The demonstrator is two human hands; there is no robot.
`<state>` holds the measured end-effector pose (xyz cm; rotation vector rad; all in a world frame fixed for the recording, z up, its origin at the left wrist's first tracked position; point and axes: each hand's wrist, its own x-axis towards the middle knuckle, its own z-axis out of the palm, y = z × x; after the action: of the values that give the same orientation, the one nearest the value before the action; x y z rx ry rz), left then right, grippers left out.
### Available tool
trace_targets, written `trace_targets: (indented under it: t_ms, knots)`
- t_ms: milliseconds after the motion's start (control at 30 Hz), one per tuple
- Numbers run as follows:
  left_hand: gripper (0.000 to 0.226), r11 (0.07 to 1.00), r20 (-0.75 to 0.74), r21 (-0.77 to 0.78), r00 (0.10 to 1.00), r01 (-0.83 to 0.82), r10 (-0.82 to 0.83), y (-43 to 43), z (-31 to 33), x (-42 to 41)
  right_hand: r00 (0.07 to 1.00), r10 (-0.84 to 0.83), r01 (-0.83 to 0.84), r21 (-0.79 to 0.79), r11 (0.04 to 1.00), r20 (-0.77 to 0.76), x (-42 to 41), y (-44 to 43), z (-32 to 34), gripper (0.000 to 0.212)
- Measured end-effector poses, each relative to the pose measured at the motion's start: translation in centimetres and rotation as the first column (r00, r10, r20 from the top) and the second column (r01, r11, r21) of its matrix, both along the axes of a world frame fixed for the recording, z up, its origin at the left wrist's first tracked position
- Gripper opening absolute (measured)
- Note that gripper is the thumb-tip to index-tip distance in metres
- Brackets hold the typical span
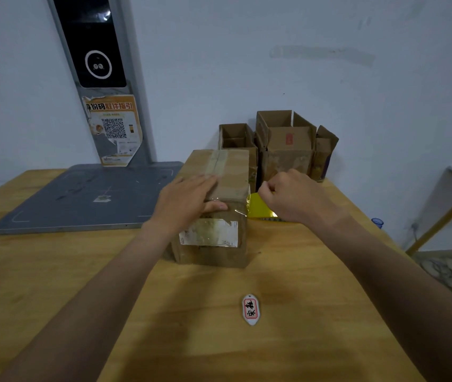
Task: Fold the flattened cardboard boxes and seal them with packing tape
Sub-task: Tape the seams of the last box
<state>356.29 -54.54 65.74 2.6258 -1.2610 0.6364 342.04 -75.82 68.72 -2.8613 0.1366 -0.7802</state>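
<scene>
Box [230, 175] mid-desk [219, 340]: likely light, stiff card, slick tape. Left hand [189, 197] flat, pressing top front edge. Right hand [293, 197] curled round yellow tape dispenser [257, 208] alongside. Brace top.

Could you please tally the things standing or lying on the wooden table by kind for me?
Taped cardboard box: 1
Open cardboard boxes: 3
Yellow object: 1
Grey platform: 1
White oval tag: 1
Total: 7

Four cardboard boxes [230, 172] (three open), two hands [189, 197] [293, 197], one tape dispenser [257, 207], one tag [251, 310].
</scene>
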Motion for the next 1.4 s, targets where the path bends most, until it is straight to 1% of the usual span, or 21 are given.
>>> trace_targets:
  t_ms: [67, 133, 200, 267, 400, 567, 733, 833, 867, 933, 967, 1000, 1033, 1067, 1100, 1133, 1167, 1233, 1267, 1333, 1400]
  knots:
    - [0.098, 0.997, -0.033, -0.071, 0.999, -0.022, 0.019, 1.6, -0.6, 0.9, 1.0, -0.006, 0.006, -0.002, 1.0, 0.016, 0.1, 0.3, -0.1, 0.056]
    - [0.096, 0.975, -0.126, -0.218, 0.992, -0.033, 0.005, 2.7, -1.3, 1.5, 1.0, -0.009, 0.009, -0.01, 1.0, 0.03, 0.3, 0.7, -0.3, 0.056]
    - [0.091, 0.919, -0.16, -0.392, 0.986, -0.024, -0.043, 3.2, -2.4, 1.5, 0.999, -0.003, 0.003, -0.015, 1.0, 0.043, 0.4, 1.0, -0.5, 0.057]
    - [0.085, 0.87, -0.152, -0.492, 0.987, -0.035, -0.046, 3.0, -3.4, 1.1, 0.999, -0.005, 0.007, -0.031, 0.999, 0.054, 0.3, 1.1, -0.5, 0.057]
    - [0.079, 0.793, -0.218, -0.6, 0.975, -0.105, -0.036, 2.6, -4.9, 0.7, 0.998, -0.005, 0.01, -0.074, 0.997, 0.062, 0.1, 1.4, -0.6, 0.059]
    - [0.067, 0.683, -0.335, -0.716, 0.93, -0.145, -0.154, 3.9, -7.0, 0.5, 0.999, 0.008, -0.005, -0.062, 0.998, 0.046, 0.1, 1.7, -0.7, 0.058]
    - [0.046, 0.543, -0.412, -0.793, 0.9, -0.275, -0.145, 4.5, -7.8, 0.9, 0.998, 0.014, -0.011, -0.049, 0.999, 0.06, 0.2, 1.9, -0.9, 0.059]
    - [0.049, 0.494, -0.415, -0.811, 0.903, -0.313, -0.108, 3.4, -7.3, 0.1, 0.999, 0.004, -0.002, -0.043, 0.999, 0.054, 0.2, 2.0, -0.9, 0.059]
    - [0.053, 0.496, -0.437, -0.798, 0.895, -0.342, -0.085, 2.9, -7.2, -0.2, 0.998, -0.003, 0.005, -0.047, 0.999, 0.058, 0.2, 2.0, -1.0, 0.059]
    - [0.069, 0.537, -0.509, -0.734, 0.861, -0.417, -0.027, 1.7, -6.8, -1.0, 0.998, -0.023, 0.027, -0.063, 0.998, 0.063, 0.1, 2.1, -1.1, 0.059]
    - [0.079, 0.573, -0.516, -0.687, 0.855, -0.447, 0.049, 1.1, -6.7, -1.4, 0.997, -0.034, 0.039, -0.073, 0.997, 0.063, 0.0, 2.2, -1.2, 0.059]
    - [0.084, 0.627, -0.471, -0.632, 0.868, -0.457, 0.158, 0.7, -6.4, -2.0, 0.997, -0.045, 0.05, -0.081, 0.995, 0.065, 0.0, 2.4, -1.2, 0.059]
    - [0.085, 0.701, -0.35, -0.571, 0.899, -0.428, 0.264, 0.3, -6.1, -2.5, 0.996, -0.053, 0.058, -0.08, 0.995, 0.068, -0.1, 2.6, -1.2, 0.059]
    - [0.081, 0.787, -0.177, -0.506, 0.936, -0.352, 0.305, -0.1, -5.9, -2.9, 0.996, -0.056, 0.061, -0.077, 0.995, 0.075, -0.1, 2.8, -1.3, 0.059]
    - [0.075, 0.864, -0.019, -0.438, 0.964, -0.247, 0.266, -0.6, -5.6, -3.2, 0.995, -0.065, 0.07, -0.073, 0.995, 0.079, -0.1, 3.1, -1.3, 0.058]
    - [0.068, 0.918, 0.086, -0.365, 0.977, -0.152, 0.196, -1.2, -5.4, -3.4, 0.994, -0.077, 0.082, -0.07, 0.994, 0.078, -0.1, 3.2, -1.4, 0.058]
    - [0.062, 0.944, 0.136, -0.318, 0.98, -0.093, 0.143, -1.6, -5.3, -3.5, 0.993, -0.091, 0.096, -0.062, 0.994, 0.068, -0.1, 3.3, -1.3, 0.057]
    - [0.056, 0.95, 0.128, -0.305, 0.985, -0.072, 0.116, -1.8, -5.2, -3.5, 0.997, -0.074, 0.075, -0.016, 0.997, 0.03, -0.3, 3.2, -1.0, 0.057]
    - [0.056, 0.944, 0.111, -0.32, 0.987, -0.077, 0.118, -1.6, -5.3, -3.4, 0.999, -0.039, 0.039, 0.038, 0.998, 0.0, -0.4, 3.0, -0.8, 0.053]
    - [0.058, 0.937, 0.091, -0.339, 0.989, -0.08, 0.117, -1.1, -5.3, -3.2, 0.998, 0.055, -0.046, 0.222, 0.974, -0.031, -1.0, 2.3, -0.6, 0.038]
    - [0.06, 0.933, 0.07, -0.348, 0.99, -0.091, 0.123, -1.0, -5.1, -3.0, 0.992, 0.126, -0.118, 0.352, 0.928, 0.001, -1.9, 2.0, -0.6, 0.042]
